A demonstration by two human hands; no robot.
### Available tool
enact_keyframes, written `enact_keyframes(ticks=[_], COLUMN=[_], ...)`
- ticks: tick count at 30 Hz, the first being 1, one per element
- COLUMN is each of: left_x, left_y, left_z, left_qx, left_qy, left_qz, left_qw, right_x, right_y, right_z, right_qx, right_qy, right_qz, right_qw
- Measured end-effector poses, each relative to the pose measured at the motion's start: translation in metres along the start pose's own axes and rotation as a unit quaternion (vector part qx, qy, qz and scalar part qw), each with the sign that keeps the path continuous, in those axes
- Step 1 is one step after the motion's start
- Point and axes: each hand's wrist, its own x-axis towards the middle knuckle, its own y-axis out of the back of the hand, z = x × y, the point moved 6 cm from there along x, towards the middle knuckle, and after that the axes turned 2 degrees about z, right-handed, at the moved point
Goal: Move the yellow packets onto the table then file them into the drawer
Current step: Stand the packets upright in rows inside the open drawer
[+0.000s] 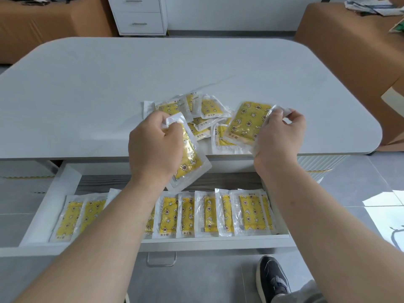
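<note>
Both hands hold a packet each: our left hand [153, 147] curls round the top edge of one yellow packet [188, 162], which hangs tilted over the gap between the table edge and the open drawer. Our right hand [282, 136] pinches the clear end of a second packet [247, 121], lifted just above the table's near edge. Behind them a loose pile of packets [205, 114] lies overlapping on the grey table [109, 95], near its front edge. Below, the drawer [50, 206] stands open and a row of filed packets [209, 213] lies side by side along its front, some overlapping, part of the row hidden by our left forearm. We judge the filing well along, with the pile yet to go. The risks come from the slick wrappers. A hold on a thin seam may slip and drop a packet past the drawer to the floor. Pushing a new one into the row could knock its neighbours askew. A careless forearm could also drag packets off the table's edge.
</note>
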Motion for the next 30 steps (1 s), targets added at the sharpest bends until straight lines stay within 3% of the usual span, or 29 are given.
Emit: enact_keyframes(ticks=[4,8,13,18,21,25,27,30], left_x=[-0.002,-0.007,-0.03,-0.045,-0.044,-0.042,-0.042,-0.042], left_y=[-0.007,-0.023,-0.046,-0.05,-0.048,-0.045,-0.044,-0.046], left_z=[-0.005,-0.011,-0.021,-0.03,-0.035,-0.04,-0.043,-0.047], left_qx=[0.008,0.029,0.142,0.315,0.35,0.375,0.381,0.386], left_qy=[0.018,0.033,0.013,-0.037,-0.042,-0.04,-0.039,-0.037], left_qz=[-0.048,-0.2,-0.362,-0.468,-0.472,-0.466,-0.46,-0.467], left_qw=[0.999,0.979,0.921,0.825,0.808,0.801,0.801,0.794], right_x=[-0.003,-0.011,-0.026,-0.036,-0.044,-0.047,-0.044,-0.041], right_y=[-0.005,-0.01,-0.016,-0.016,-0.016,-0.009,-0.007,-0.004], right_z=[0.006,0.009,0.009,0.007,0.01,0.029,0.036,0.048], right_qx=[-0.021,-0.007,0.023,0.006,-0.088,-0.308,-0.443,-0.608], right_qy=[-0.04,-0.101,-0.155,-0.174,-0.167,-0.142,-0.069,0.015], right_qz=[-0.043,-0.117,-0.243,-0.383,-0.475,-0.498,-0.495,-0.481], right_qw=[0.998,0.988,0.957,0.907,0.859,0.798,0.744,0.631])
